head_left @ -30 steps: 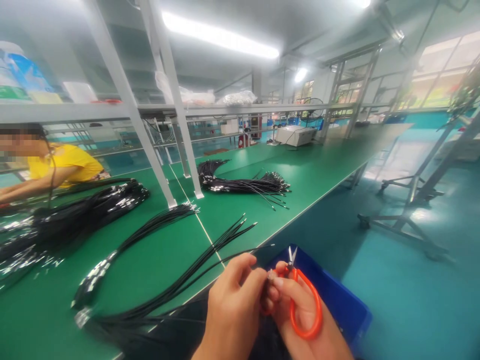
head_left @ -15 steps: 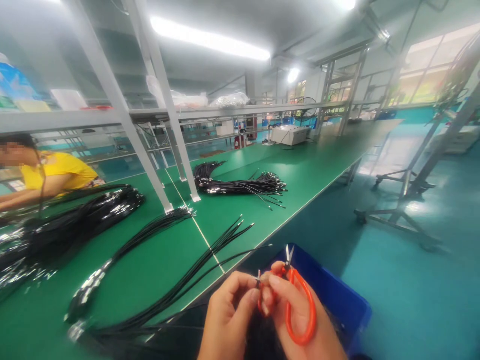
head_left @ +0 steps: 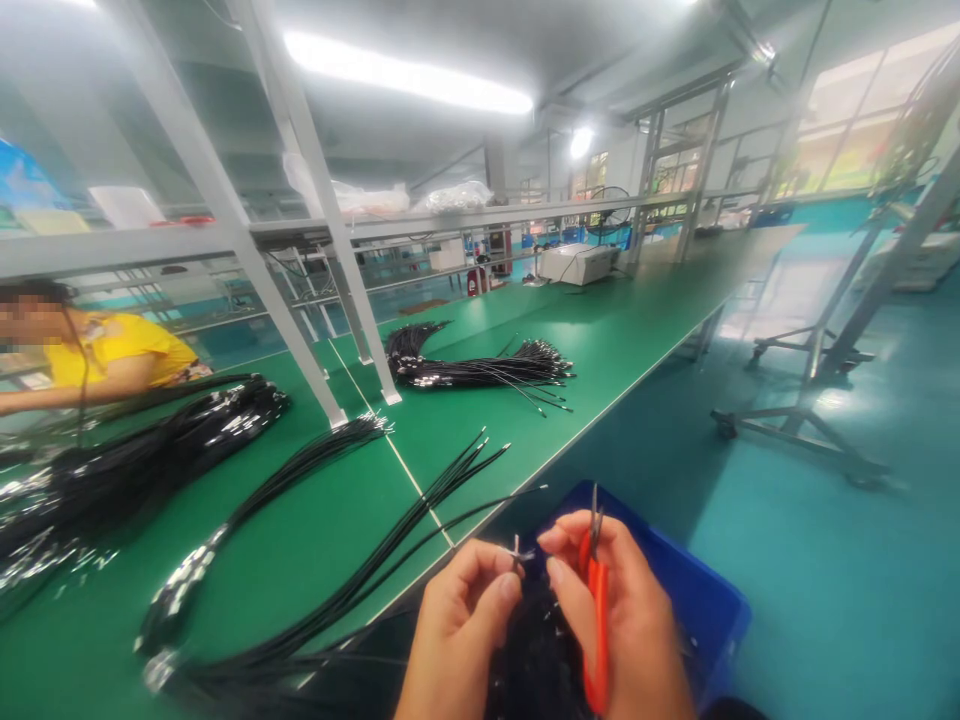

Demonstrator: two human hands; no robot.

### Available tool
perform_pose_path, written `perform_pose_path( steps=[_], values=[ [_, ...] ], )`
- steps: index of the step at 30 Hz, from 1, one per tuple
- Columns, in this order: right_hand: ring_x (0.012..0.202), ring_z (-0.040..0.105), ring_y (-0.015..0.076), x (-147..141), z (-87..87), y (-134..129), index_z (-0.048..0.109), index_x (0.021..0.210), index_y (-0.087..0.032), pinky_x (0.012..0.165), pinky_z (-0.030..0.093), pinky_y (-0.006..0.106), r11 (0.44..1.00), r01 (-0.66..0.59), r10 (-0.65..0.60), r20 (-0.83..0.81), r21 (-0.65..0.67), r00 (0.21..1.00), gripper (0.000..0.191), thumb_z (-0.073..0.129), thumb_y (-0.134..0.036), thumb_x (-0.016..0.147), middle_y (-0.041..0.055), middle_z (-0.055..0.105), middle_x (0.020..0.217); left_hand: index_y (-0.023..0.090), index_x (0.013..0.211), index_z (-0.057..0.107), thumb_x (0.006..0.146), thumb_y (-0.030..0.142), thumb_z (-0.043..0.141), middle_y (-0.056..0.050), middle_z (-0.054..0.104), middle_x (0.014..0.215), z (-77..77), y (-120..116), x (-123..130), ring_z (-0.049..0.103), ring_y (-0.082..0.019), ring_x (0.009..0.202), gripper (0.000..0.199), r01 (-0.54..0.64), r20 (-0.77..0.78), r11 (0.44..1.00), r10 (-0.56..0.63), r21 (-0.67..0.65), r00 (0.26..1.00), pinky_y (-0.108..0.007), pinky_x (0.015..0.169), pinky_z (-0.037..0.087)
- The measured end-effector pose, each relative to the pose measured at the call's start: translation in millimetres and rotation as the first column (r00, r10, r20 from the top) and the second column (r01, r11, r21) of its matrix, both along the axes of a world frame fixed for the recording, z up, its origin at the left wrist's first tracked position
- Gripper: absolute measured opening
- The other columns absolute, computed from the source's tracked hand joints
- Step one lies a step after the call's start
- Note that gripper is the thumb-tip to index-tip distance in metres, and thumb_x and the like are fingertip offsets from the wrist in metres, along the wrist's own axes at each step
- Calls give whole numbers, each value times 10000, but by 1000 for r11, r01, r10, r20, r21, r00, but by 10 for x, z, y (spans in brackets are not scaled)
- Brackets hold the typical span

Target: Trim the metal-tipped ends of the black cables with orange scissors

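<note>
My left hand [head_left: 469, 610] pinches a cable end [head_left: 517, 556] between thumb and forefinger; small wires fan out at its tip. Just to the right, my right hand [head_left: 619, 600] holds red-handled scissors [head_left: 598, 620] against the palm, blades pointing up. Its thumb and forefinger are apart, a short gap from the cable end. Left of my hands, a loose bundle of black cables [head_left: 390, 530] lies on the green table [head_left: 247, 590] and reaches its front edge.
Another cable bundle [head_left: 480, 370] lies farther back, and a large pile [head_left: 150, 450] is at left. A blue bin [head_left: 705, 600] stands below my right hand. White shelf posts [head_left: 337, 220] rise from the table. A person in yellow [head_left: 142, 350] leans at far left.
My right hand has moved right, away from the cable end, and the scissors have turned edge-on. My left hand stays nearly in place. The person's arm at left has shifted.
</note>
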State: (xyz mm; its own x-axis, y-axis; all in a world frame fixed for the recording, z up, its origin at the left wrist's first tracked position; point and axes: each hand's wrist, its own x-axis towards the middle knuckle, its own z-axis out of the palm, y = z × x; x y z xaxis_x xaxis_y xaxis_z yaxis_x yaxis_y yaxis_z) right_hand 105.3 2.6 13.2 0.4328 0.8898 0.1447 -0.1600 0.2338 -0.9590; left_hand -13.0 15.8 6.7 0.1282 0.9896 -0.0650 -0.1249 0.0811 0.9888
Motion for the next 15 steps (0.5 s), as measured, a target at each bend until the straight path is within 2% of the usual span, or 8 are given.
perform_pose_path(
  steps=[2, 5, 9, 12, 15],
  values=[
    [694, 638, 176, 6, -29, 18, 643, 854, -262, 643, 491, 258, 996, 12, -28, 179, 90, 983, 147, 669, -187, 730, -6, 692, 798, 153, 699, 634, 713, 419, 725, 31, 528, 569, 14, 5, -2, 418, -87, 501, 282, 1, -4, 1000, -1, 17, 1000, -167, 457, 341],
    [635, 652, 175, -3, -49, 46, 659, 858, -280, 600, 506, 252, 982, -2, -70, 374, 188, 925, 182, 669, -151, 731, -14, 719, 773, 151, 701, 639, 721, 397, 721, 23, 560, 594, 41, 1, 1, 436, -90, 510, 260, 23, -11, 999, -23, 37, 1000, -170, 465, 353],
    [607, 650, 187, -14, -43, 57, 668, 862, -311, 572, 505, 265, 940, 82, -247, 495, 330, 833, 235, 659, -116, 730, -24, 716, 737, 146, 712, 641, 734, 359, 711, 13, 606, 621, 82, -36, 38, 469, -93, 524, 225, 10, -8, 998, -9, 65, 1000, -177, 494, 371],
    [596, 631, 198, -23, -50, 46, 673, 892, -312, 582, 498, 290, 905, 68, -319, 564, 420, 762, 292, 628, -82, 719, -11, 688, 704, 144, 680, 637, 717, 322, 718, 20, 598, 593, 100, -74, 84, 482, -94, 530, 199, -52, 10, 997, 51, 56, 999, -177, 512, 381],
    [580, 600, 206, -42, -75, 30, 673, 836, -308, 576, 483, 302, 893, 113, -359, 536, 436, 764, 246, 607, -99, 726, -4, 651, 653, 148, 660, 628, 707, 322, 716, 35, 562, 569, 87, -79, 88, 448, -77, 496, 201, -162, 37, 986, 161, 30, 986, -164, 481, 359]
  ],
)
